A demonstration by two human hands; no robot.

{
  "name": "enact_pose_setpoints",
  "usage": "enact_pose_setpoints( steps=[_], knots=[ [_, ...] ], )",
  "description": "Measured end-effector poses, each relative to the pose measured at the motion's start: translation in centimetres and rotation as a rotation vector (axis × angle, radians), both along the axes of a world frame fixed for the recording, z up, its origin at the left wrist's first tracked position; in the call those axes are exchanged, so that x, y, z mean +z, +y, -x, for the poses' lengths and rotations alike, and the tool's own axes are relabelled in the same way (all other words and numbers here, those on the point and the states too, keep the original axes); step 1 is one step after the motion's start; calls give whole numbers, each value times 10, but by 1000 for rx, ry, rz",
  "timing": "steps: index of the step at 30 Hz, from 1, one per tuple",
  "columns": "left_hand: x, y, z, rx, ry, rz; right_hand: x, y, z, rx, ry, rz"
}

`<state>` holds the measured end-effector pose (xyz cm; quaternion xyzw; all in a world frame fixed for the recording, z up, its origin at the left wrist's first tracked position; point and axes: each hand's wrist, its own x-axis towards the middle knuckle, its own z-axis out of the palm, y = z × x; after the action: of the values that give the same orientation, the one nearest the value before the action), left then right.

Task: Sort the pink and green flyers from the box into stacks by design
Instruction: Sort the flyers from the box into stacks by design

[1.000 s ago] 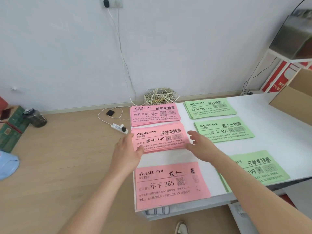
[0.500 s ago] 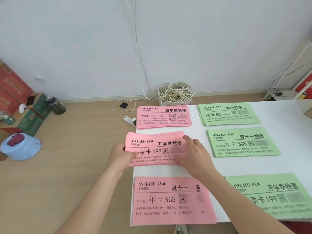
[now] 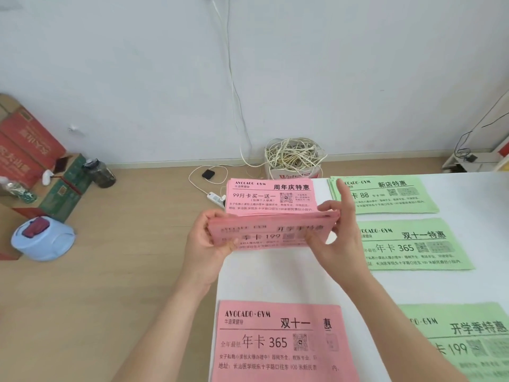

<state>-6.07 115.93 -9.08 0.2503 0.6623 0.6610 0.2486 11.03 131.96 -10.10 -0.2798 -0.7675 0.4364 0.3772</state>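
On held pink stack (image 3: 275, 233), print blurred.

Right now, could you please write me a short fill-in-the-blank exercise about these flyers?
1. The held stack, gripped by the left hand and the right hand, is coloured ____.
2. The green stacks lying on the white table number ____.
3. The nearest pink stack advertises 年卡 ____.

Missing words: pink; three; 365.
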Motion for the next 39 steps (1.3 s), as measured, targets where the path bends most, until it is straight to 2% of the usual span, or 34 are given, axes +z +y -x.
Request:
enact_pose_setpoints(
  steps=[4, 7, 10, 15, 18, 22, 29, 34, 39],
  knots=[
    [-11, 7, -2, 13, -96, -61, -15, -3, -3, 6, -66, -50],
    [-12, 12, -3, 29, -120, -92, -17, -6, -1, -17, -46, -29],
    [-13, 12, -5, 68, -180, -129, -18, -9, -1, -49, 10, 25],
    [-12, 15, -7, 69, -147, -52, -14, -14, 2, -16, 115, 253],
    [-16, 15, -2, 5, -176, -25, -15, -17, 4, -64, 113, 263],
    [-21, 17, 2, -3, -64, 26, -13, -17, 12, -139, 165, 345],
    [-33, 11, -3, 19, -104, 33, -22, -23, 6, -118, 160, 455],
    [-30, 12, -5, 44, -49, 22, -13, -22, 12, -149, 223, 445],
    [-37, 7, -1, 30, 33, 121, -25, -25, 9, -202, 98, 469]
  ],
)
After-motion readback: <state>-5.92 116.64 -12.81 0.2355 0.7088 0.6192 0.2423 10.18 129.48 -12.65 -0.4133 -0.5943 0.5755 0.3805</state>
